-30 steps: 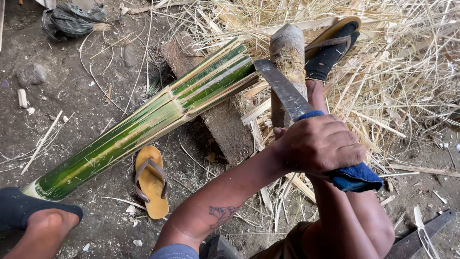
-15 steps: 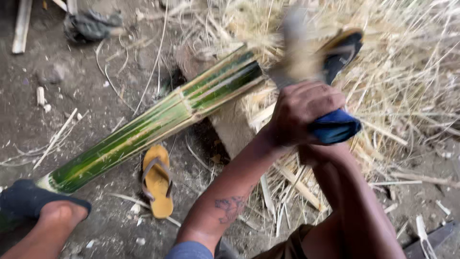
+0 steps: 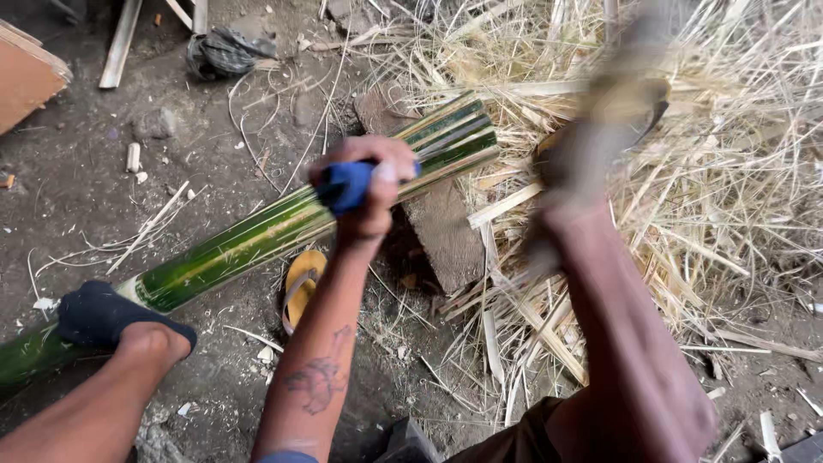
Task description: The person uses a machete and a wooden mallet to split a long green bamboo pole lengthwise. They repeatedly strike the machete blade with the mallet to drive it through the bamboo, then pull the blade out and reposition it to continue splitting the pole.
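A long green bamboo pole (image 3: 240, 249) lies slanted on the dirt, its split far end resting on a wooden block (image 3: 450, 231). My left hand (image 3: 369, 193) is closed around a blue-wrapped tool handle (image 3: 343, 184) right on top of the pole near that end; the blade is hidden. My right hand (image 3: 574, 167) is a motion blur at the upper right, gripping a thick wooden club (image 3: 630, 69) that is also smeared. A foot in a dark sandal (image 3: 103, 313) presses on the pole's near end.
A yellow sandal (image 3: 300, 283) lies under the pole. Dry straw and split bamboo strips (image 3: 703, 197) pile up on the right. A dark cloth bundle (image 3: 227, 51) and wooden boards (image 3: 30, 77) sit at the top left on the dirt ground.
My left hand with the blue handle has shifted left onto the bamboo, and the blade is no longer seen. The club in my right hand went from upright and sharp to a fast blur.
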